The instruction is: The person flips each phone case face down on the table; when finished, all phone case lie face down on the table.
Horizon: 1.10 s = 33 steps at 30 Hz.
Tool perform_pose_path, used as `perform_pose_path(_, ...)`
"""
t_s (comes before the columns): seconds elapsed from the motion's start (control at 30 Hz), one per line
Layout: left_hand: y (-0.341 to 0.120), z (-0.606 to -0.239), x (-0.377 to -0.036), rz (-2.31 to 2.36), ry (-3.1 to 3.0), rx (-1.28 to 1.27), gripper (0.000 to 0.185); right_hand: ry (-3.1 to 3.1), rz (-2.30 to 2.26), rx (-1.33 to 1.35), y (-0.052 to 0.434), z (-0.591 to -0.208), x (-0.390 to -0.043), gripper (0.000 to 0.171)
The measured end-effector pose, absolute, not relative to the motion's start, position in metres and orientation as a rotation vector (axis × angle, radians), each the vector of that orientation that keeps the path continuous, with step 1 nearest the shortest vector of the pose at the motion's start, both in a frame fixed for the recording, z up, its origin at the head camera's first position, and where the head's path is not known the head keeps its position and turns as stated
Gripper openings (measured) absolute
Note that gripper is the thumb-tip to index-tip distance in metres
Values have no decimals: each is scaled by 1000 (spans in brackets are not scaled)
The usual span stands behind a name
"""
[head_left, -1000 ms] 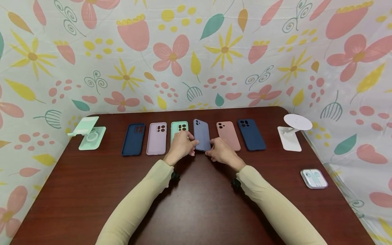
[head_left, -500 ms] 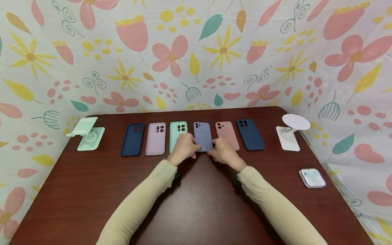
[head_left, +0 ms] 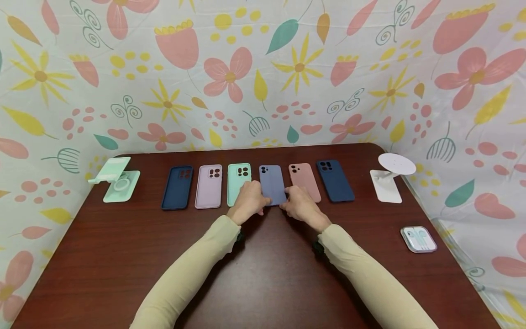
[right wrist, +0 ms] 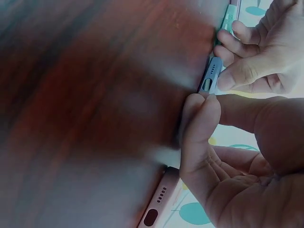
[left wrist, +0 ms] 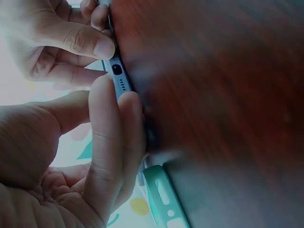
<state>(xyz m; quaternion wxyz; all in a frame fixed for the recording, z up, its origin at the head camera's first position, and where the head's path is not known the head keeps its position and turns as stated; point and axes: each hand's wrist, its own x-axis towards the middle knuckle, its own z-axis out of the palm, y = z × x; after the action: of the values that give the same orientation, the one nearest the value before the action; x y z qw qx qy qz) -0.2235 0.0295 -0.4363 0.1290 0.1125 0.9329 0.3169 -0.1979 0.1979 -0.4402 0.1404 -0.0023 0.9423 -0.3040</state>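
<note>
left hand (head_left: pixel 249 200) + right hand (head_left: pixel 301 205): grip pinching blue-grey case (head_left: pixel 272 183) | earbud box (head_left: pixel 419 239): earbuds inside

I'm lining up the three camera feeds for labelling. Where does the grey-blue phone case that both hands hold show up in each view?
Head: grey-blue phone case lies mid-row on the table, fourth from the left, its near end between both hands.
Left wrist: only its bottom edge with port cutouts, upper left, between the fingertips.
Right wrist: its bottom edge again, upper right.
Shared landmark: the mint green case beside it.
</note>
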Motion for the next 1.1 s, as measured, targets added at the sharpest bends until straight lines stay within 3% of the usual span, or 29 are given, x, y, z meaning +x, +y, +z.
perform_pose_path(0.27,31,-437,-222,901,2767,359,28,2727,-874,-8,197,-441,-198,61)
perform_pose_path(0.43,27,-433,-219,963,2763,351,31,2741,-867,-12,197,-437,-197,46)
perform_pose_path(0.57,19,-425,-216,1003,2755,327,25,2778,-862,-30,194,-434,-193,59)
perform_pose_path(0.67,11,-420,-215,994,2742,296,38,2811,-884,-64,189,-431,-189,69)
perform_pose_path(0.83,-4,-411,-215,954,2746,259,69,2822,-984,-126,177,-430,-183,68)
perform_pose_path(1.1,-29,-405,-218,915,2746,240,78,2802,-1096,-208,159,-437,-182,66)
